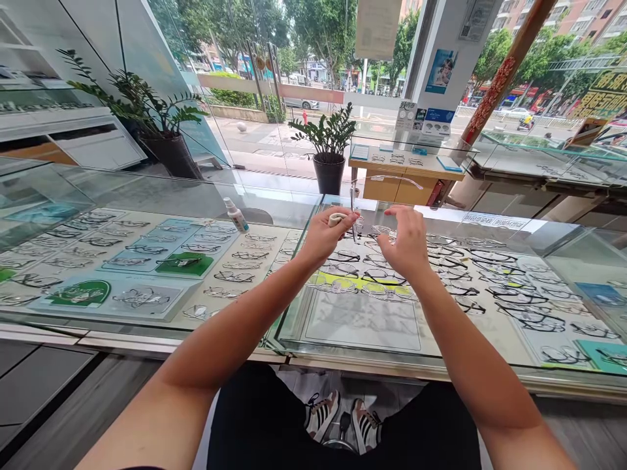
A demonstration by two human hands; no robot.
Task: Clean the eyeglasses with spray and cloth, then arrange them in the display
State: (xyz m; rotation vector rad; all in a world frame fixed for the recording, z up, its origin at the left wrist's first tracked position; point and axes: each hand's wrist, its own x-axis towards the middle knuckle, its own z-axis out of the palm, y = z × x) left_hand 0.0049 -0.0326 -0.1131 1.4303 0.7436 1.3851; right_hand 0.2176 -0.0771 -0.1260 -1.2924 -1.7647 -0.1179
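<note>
My left hand [329, 234] is closed on a pair of eyeglasses [353, 199], pinched near the frame between thumb and fingers. One temple arm of the glasses points right, over my other hand. A whitish, cloth-like bit [336, 219] shows tucked in the same left hand. My right hand [407, 240] is raised to the right of the glasses, fingers apart and bent, apart from them and holding nothing. Both hands are above the glass display case [362, 320]. A white spray bottle [237, 215] with a blue-green label stands on the glass to the left.
Rows of eyeglasses [529, 297] lie inside the case beneath the glass. A potted plant [329, 147] stands beyond the counter, with another potted plant [169, 140] at the left. A wooden display table [392, 179] is near the window. My shoes [365, 424] are below.
</note>
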